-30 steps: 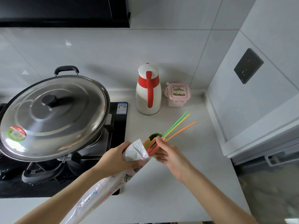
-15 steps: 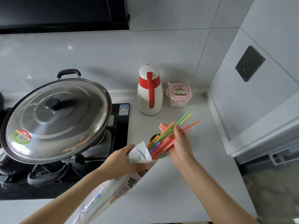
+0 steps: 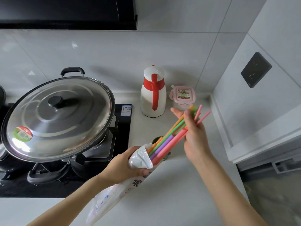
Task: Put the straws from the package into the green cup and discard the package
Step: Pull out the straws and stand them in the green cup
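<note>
While gripping straws (image 3: 169, 139), right hand (image 3: 194, 137) hovers.

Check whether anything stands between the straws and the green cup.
Only the package: the lower ends of the straws are inside its mouth, which the left hand holds just in front of the cup. The right hand grips their upper part. Nothing else visible is between them; the cup is mostly hidden.
</note>
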Demonstrator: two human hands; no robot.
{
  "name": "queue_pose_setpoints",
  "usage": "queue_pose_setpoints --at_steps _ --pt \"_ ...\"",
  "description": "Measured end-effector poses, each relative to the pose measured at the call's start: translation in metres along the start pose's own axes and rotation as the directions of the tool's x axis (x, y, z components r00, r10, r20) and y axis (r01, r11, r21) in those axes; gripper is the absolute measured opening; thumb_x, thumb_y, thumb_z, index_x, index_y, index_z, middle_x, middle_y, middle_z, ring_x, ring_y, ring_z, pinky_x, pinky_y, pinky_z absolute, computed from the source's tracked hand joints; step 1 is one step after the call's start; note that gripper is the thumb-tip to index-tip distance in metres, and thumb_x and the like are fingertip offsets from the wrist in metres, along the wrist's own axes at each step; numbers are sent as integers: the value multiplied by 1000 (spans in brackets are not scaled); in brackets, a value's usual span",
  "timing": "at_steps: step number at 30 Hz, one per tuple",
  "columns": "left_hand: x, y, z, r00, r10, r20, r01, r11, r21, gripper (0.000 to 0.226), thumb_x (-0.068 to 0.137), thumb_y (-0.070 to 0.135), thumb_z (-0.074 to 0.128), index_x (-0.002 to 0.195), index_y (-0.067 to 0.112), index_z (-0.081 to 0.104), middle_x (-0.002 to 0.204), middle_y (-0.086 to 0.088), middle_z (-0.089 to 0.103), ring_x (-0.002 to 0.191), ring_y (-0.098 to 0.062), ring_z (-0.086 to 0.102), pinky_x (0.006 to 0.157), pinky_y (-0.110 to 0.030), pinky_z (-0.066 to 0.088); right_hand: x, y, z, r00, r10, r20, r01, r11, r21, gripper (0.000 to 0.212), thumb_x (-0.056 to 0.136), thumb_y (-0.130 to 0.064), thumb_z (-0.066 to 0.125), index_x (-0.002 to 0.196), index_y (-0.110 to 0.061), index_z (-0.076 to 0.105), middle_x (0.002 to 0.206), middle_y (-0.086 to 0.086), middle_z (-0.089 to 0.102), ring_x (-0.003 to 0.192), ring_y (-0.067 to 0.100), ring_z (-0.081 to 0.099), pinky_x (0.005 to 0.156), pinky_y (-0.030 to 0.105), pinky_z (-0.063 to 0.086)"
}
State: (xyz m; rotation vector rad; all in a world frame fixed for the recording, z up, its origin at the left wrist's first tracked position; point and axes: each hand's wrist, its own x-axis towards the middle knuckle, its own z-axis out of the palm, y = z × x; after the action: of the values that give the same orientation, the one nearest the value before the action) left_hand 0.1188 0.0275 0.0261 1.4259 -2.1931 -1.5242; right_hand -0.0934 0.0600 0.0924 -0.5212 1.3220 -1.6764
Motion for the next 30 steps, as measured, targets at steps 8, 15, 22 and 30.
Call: queue_pose_setpoints --at_steps 8,15,22,30 --pt "2 6 5 990 65 -123 -66 998 -7 79 54 49 85 122 43 44 103 16 67 95 -8 63 85 -31 53 11 -47 17 982 -186 25 179 969 169 28 99 -25 44 74 -14 49 54 -3 57 51 15 59 59 27 54" --pt "2 0 3 983 39 -182 -30 998 54 71 63 39 84 122 36 45 97 17 64 89 -10 63 78 -25 51 29 -86 14 943 -316 -104 332 912 243 44 95 -30 55 59 -19 31 44 -8 26 37 9 24 40 22 26" --pt "-6 -21 -7 968 -28 -250 54 994 98 60 65 42 81 116 33 50 92 12 70 84 -12 66 77 -33 54 33 -117 1 902 -370 -223 414 888 201 46 94 -34 55 53 -24 38 43 -7 23 37 9 22 41 23 25" --pt "-8 -34 -15 942 -83 -326 119 988 94 58 63 52 77 111 32 52 91 10 71 83 -13 68 76 -38 56 38 -58 7 904 -419 -78 424 903 65 43 93 -23 56 54 -23 38 38 -10 30 32 10 24 40 20 23"
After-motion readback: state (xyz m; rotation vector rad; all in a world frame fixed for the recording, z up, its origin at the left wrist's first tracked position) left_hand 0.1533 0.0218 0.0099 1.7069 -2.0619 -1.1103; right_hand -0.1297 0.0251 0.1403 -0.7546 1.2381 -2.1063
